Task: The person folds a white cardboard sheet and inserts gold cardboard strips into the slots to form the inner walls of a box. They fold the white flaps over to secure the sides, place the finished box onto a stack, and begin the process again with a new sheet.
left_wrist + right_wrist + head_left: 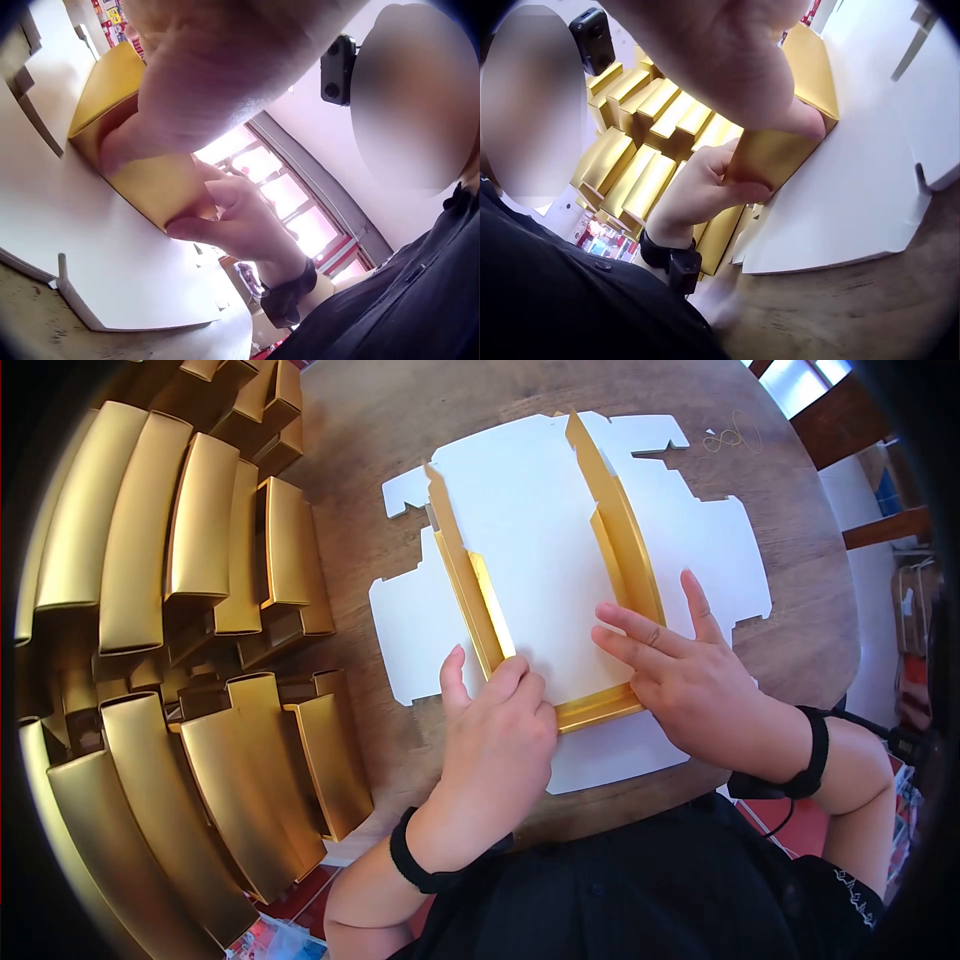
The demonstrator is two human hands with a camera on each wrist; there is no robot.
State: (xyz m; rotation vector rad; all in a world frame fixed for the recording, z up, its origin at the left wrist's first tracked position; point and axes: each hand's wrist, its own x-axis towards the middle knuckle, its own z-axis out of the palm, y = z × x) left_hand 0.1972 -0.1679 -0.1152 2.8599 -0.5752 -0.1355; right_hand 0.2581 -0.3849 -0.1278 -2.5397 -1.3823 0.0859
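Observation:
A partly folded gold cardboard box (600, 712) lies before me, its left, right and near walls standing up and its inside white. Under and around it spreads flat white cut cardboard (705, 525) with notched flaps. My left hand (500, 735) grips the near left corner, fingers bent over the wall and little finger lifted. At the near right corner my right hand (700, 685) pinches the wall, several fingers stretched out above the box. The right wrist view shows the right thumb (808, 122) pressed against the outer gold face; the left wrist view shows the left thumb (120, 146) there too.
Many finished-looking gold boxes (200, 520) are piled in rows along the left side. A thin looped band (735, 435) lies at the far right of the wooden table (810, 580). Wooden furniture (850, 420) stands beyond the table's right edge.

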